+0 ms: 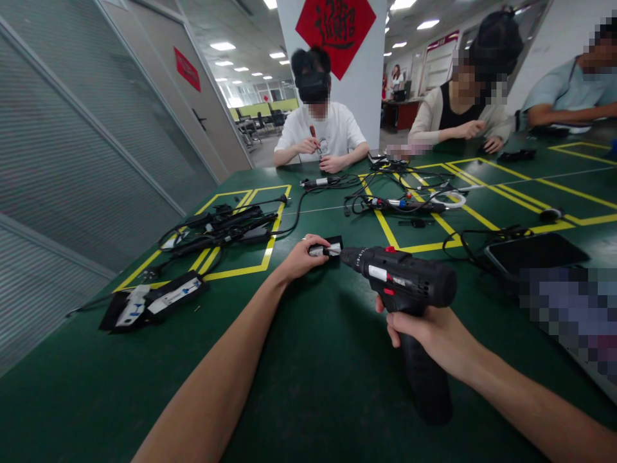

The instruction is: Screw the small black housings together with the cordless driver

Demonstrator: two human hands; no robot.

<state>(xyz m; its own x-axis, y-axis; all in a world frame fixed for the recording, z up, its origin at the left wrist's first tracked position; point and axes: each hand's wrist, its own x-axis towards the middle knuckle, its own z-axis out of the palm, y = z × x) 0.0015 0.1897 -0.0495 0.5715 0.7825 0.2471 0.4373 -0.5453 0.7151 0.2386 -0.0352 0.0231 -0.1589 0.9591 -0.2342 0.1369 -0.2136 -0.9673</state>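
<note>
My right hand (pixel 424 328) is wrapped round the grip of a black cordless drill (pixel 405 273) with red switches. The drill points left, and its chuck end comes up close to a small black block with a silvery label (pixel 333 249). Whether the bit touches the block I cannot tell. On the tabletop my left hand (pixel 303 258) closes its thumb and fingers on the block's left end. Part of the block is hidden behind those fingers.
Black cables and devices (pixel 226 225) lie heaped at left, with black labelled pieces (pixel 154 301) nearer. More cables and a white ring (pixel 448 199) lie beyond the drill. A phone-like slab (pixel 537 251) is at right. Yellow tape marks the green table (pixel 328 386). Other people sit across it.
</note>
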